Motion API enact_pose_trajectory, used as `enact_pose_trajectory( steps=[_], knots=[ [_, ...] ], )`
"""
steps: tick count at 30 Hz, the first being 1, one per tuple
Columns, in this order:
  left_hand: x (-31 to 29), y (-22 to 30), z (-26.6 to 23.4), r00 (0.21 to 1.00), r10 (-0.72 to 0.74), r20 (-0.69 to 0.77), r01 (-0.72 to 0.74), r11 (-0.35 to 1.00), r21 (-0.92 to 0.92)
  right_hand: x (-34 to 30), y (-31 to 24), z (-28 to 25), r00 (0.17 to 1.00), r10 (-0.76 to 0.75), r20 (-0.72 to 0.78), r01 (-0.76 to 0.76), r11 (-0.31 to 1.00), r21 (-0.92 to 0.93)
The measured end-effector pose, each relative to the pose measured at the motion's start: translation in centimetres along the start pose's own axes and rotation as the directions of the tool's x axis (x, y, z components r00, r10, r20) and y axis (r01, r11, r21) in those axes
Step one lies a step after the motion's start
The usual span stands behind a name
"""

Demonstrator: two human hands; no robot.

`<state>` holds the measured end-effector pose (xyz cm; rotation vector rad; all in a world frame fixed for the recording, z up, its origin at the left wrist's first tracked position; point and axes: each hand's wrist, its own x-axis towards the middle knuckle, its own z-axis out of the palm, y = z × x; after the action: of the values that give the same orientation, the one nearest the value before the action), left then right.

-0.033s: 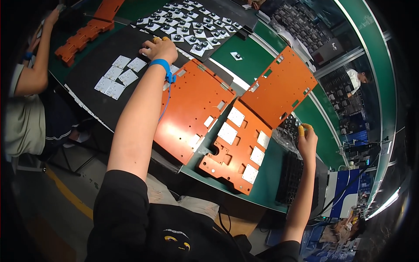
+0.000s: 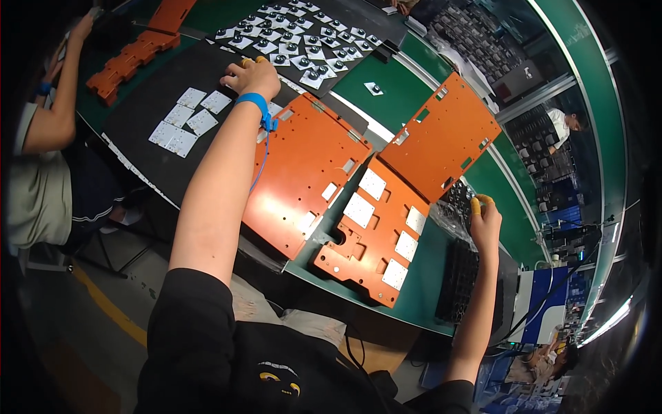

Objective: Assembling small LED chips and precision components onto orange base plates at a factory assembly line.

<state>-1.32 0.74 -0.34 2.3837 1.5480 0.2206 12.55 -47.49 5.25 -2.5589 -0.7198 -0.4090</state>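
My left hand (image 2: pixel 252 77), with a blue wrist strap and yellow fingertip covers, lies knuckles-up on the black mat (image 2: pixel 148 90). Its fingertips touch the edge of a dark tray of small white parts (image 2: pixel 296 41). What is under the fingers is hidden. My right hand (image 2: pixel 485 222), also with yellow fingertip covers, reaches over a black parts tray (image 2: pixel 458 276) at the table's right end, fingers bunched together. Between my hands lie an orange plate (image 2: pixel 303 172) and an open orange fixture (image 2: pixel 372 234) holding white square pads, its lid (image 2: pixel 448 138) folded back.
Several white squares (image 2: pixel 183 121) lie on the mat left of my arm. Orange blocks (image 2: pixel 131 55) sit at the far left. A co-worker (image 2: pixel 41 152) sits at the left side, arm raised to the table. Green table surface (image 2: pixel 386 83) and racks of dark parts (image 2: pixel 476 34) lie beyond.
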Motion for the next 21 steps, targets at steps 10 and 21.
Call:
enact_pose_trajectory(
  steps=[10, 21],
  knots=[
    [2.0, -0.8, 1.6, 0.927, 0.186, -0.325, -0.247, 0.956, -0.158, -1.2, -3.0, -0.6, 0.996, -0.037, -0.082, 0.048, 0.991, 0.127],
    [-3.3, 6.2, 0.0, 0.244, 0.636, -0.732, -0.929, 0.369, 0.011, -4.2, -7.8, 3.1, 0.988, -0.032, -0.153, 0.142, 0.59, 0.795]
  ],
)
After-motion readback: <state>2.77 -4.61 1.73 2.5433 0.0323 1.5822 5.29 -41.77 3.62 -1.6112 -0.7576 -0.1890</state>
